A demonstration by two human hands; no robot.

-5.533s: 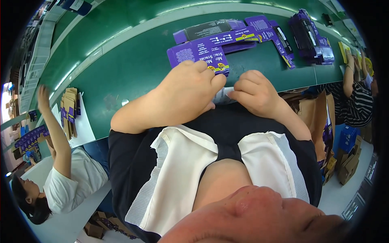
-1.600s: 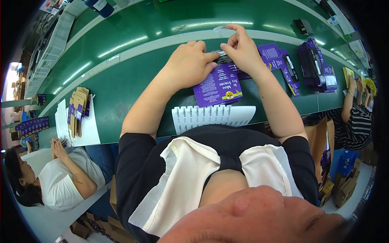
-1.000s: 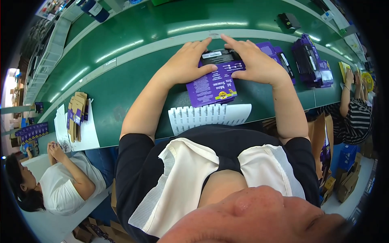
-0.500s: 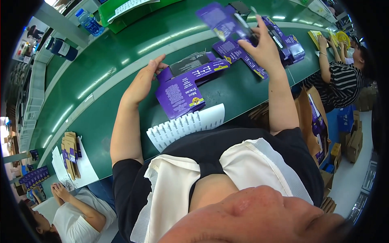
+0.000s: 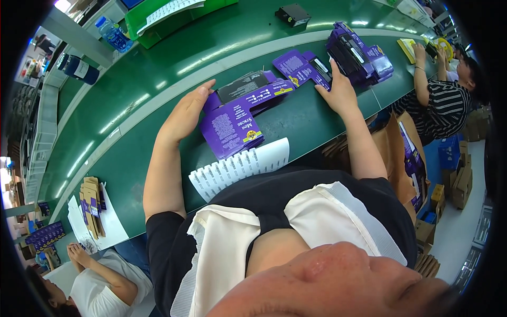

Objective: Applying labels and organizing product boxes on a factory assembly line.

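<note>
A purple printed carton (image 5: pixel 229 129) with a dark insert in its upper part lies on the green table in front of me. My left hand (image 5: pixel 186 113) is open, its fingers stretched along the carton's left end. My right hand (image 5: pixel 339 95) is open too, thumb and fingers spread at the right end of a second purple carton (image 5: pixel 290 64). That carton adjoins the first and has a black insert beside its panel. Beyond my right fingertips is a pile of purple cartons with black inserts (image 5: pixel 348 53). A white label sheet (image 5: pixel 240 169) curls at the table's near edge.
A small black box (image 5: pixel 293 15) stands at the back, right of a green bin (image 5: pixel 174 21). A water bottle (image 5: pixel 113 33) and a dark jar (image 5: pixel 79 68) are far left. Folded cardboard (image 5: pixel 92 206) lies left. A brown bag of purple cartons (image 5: pixel 412 158) stands right; co-workers sit both sides.
My right hand has come down and toward me. The blurred purple carton held up beside it is now down on the table, uncovering the small black box behind. My left hand has hardly moved.
</note>
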